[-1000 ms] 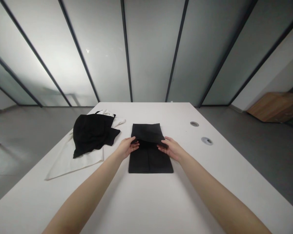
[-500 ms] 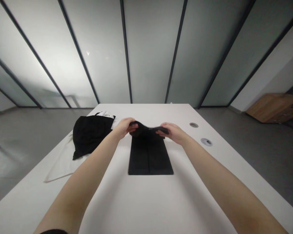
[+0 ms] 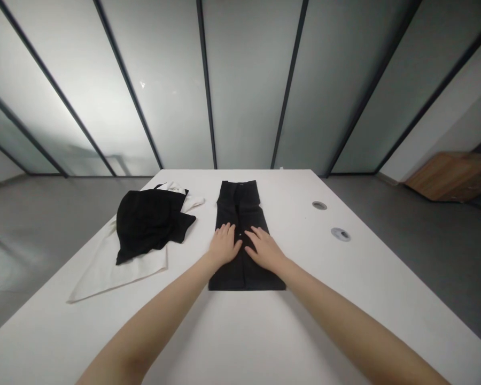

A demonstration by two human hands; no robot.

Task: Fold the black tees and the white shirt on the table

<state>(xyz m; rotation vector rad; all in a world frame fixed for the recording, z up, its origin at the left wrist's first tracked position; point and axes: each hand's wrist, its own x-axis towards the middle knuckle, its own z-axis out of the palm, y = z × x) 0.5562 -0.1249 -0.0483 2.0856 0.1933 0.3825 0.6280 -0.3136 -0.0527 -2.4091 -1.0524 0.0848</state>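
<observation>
2 palms, left hand (image 3: 223,246) and right hand (image 3: 266,251), rest on the black garment (image 3: 242,279), fingers released, midway between the table's (image 3: 240,331) side edges; light, even outward pressure should flatten creases.

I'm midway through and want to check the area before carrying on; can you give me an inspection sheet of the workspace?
Surface: white table, two round inserts on the right
Job's things: black garment laid lengthwise, some creases
Clutter: black cloth heaped over white cloth, left side
Grippers: left hand and right hand, both open on the garment
Cables: nothing seen
Surroundings: frosted glass wall ahead, wooden furniture right
</observation>
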